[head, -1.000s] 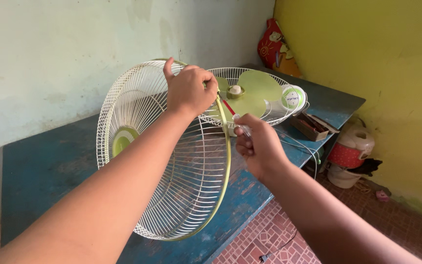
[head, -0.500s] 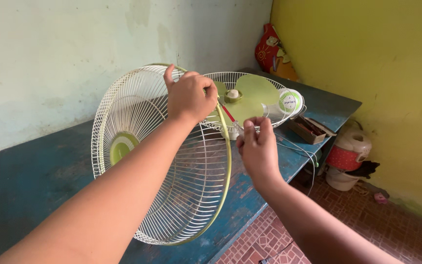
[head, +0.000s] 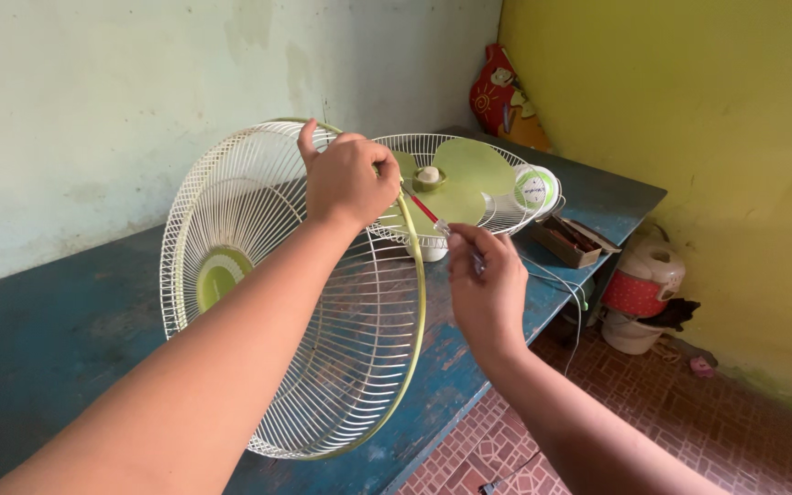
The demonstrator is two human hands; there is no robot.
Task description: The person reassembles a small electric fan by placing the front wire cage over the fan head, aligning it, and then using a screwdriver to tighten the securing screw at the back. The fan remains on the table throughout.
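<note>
My left hand (head: 346, 179) grips the top of the green rim of a white wire fan guard (head: 268, 275), which stands tilted on edge on the blue table (head: 75, 321). My right hand (head: 483, 280) pinches the handle of a thin red-shafted screwdriver (head: 425, 210), whose tip points at the rim just beside my left hand. Behind them lies the fan's rear guard (head: 497, 215) with green blades (head: 469, 174) and a white hub.
A small open brown box (head: 572, 240) sits near the table's right edge, with a white cord (head: 566, 293) hanging off it. On the tiled floor stand a red and white pot (head: 643, 280) and a bowl. Walls close the back and right.
My right hand has turned and opened its grip, now pinching the screwdriver with its fingertips. The guard and my left hand have shifted slightly left in view.
</note>
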